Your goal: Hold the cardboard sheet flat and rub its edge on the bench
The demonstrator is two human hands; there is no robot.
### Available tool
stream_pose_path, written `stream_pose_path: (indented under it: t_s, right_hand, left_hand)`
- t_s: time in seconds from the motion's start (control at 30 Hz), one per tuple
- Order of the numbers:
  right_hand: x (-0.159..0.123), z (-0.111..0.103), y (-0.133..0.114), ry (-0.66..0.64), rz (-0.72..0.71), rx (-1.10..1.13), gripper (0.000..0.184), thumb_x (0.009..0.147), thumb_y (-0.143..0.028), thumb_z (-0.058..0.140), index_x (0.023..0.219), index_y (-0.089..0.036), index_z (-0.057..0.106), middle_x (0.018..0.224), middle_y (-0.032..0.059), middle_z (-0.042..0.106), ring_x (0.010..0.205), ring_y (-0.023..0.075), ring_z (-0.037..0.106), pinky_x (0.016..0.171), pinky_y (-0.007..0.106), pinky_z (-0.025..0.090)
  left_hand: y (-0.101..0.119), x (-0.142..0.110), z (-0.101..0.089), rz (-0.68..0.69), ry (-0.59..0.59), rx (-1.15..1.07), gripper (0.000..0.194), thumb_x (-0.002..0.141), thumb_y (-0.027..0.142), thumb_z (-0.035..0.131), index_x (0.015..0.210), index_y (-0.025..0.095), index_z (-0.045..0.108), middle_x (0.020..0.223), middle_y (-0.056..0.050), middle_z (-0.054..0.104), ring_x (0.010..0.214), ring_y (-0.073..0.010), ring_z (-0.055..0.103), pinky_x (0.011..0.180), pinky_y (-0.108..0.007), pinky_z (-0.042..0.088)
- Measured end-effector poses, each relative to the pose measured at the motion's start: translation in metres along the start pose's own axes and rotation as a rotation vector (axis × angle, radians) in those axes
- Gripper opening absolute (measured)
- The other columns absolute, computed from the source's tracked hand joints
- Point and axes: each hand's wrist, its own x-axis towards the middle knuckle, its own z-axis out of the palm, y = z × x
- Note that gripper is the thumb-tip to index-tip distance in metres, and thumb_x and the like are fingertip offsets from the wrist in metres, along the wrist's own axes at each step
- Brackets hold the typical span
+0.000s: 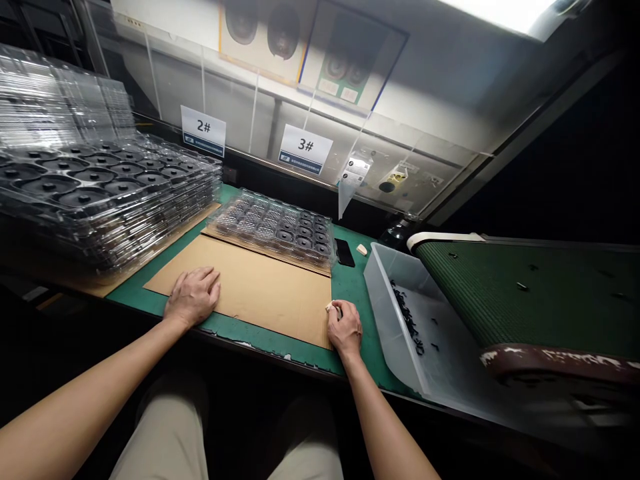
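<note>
My left hand [193,295] lies flat, fingers apart, on the near left part of a brown cardboard sheet [260,287] on the green table [350,280]. My right hand [344,327] rests at the cardboard's near right corner, its fingers closed on a small pale piece [329,307]. A clear plastic tray [277,227] filled with round black parts sits on another cardboard sheet just beyond.
A tall stack of clear trays with black parts [100,193] stands at the left. A clear bin [415,320] with small black pieces sits at the right under a green conveyor belt [525,293]. A black phone [344,252] and a small pale block [361,249] lie behind. Signs 2# [203,130] and 3# [305,149] stand at the back.
</note>
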Motion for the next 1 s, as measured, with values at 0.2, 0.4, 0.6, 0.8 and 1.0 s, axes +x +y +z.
stream_pose_path:
  t_s: [0.2,0.4,0.6,0.8,1.0]
  right_hand:
    - [-0.0003,0.0006,0.0008,-0.005,-0.001,-0.002,0.03,0.093,-0.042,0.048,0.097,-0.02,0.069,0.108,0.0103,0.068,0.1,0.0266,0.059,0.093,0.039,0.043]
    - [-0.0006,0.0008,0.0014,-0.002,-0.001,-0.007,0.03,0.093,-0.041,0.048,0.097,-0.02,0.069,0.109,0.0107,0.068,0.1,0.0267,0.058,0.093,0.038,0.043]
    - [-0.0007,0.0006,0.001,0.004,0.001,-0.003,0.03,0.092,-0.041,0.048,0.096,-0.02,0.069,0.109,0.01,0.068,0.099,0.0264,0.059,0.092,0.038,0.043]
    - [-0.0004,0.0006,0.0023,0.001,-0.003,-0.004,0.03,0.092,-0.042,0.049,0.097,-0.02,0.069,0.108,0.0101,0.068,0.1,0.0266,0.059,0.092,0.039,0.043]
    - [-0.0001,0.0011,0.0021,-0.001,-0.007,-0.002,0.029,0.093,-0.041,0.048,0.096,-0.02,0.068,0.108,0.0092,0.067,0.1,0.0262,0.059,0.093,0.039,0.043]
  left_hand:
    - [-0.0008,0.0002,0.0003,0.004,-0.002,0.006,0.037,0.097,0.037,0.047,0.123,0.026,0.071,0.146,-0.007,0.062,0.136,-0.0267,0.056,0.12,-0.047,0.038]
    - [-0.0017,0.0002,0.0004,0.006,-0.004,0.011,0.037,0.098,0.037,0.046,0.124,0.025,0.07,0.146,-0.007,0.062,0.136,-0.0264,0.055,0.119,-0.048,0.037]
    - [-0.0013,0.0003,-0.0001,0.003,-0.002,0.008,0.036,0.098,0.037,0.046,0.123,0.027,0.07,0.147,-0.007,0.061,0.136,-0.0258,0.055,0.12,-0.047,0.037]
    - [0.0005,-0.0003,-0.0016,0.0,-0.004,0.009,0.036,0.098,0.036,0.046,0.123,0.026,0.07,0.147,-0.007,0.061,0.136,-0.0261,0.055,0.12,-0.048,0.037]
    - [0.0013,-0.0003,-0.0024,0.001,-0.002,0.01,0.036,0.099,0.036,0.045,0.124,0.027,0.07,0.147,-0.007,0.061,0.136,-0.0263,0.055,0.12,-0.048,0.037]
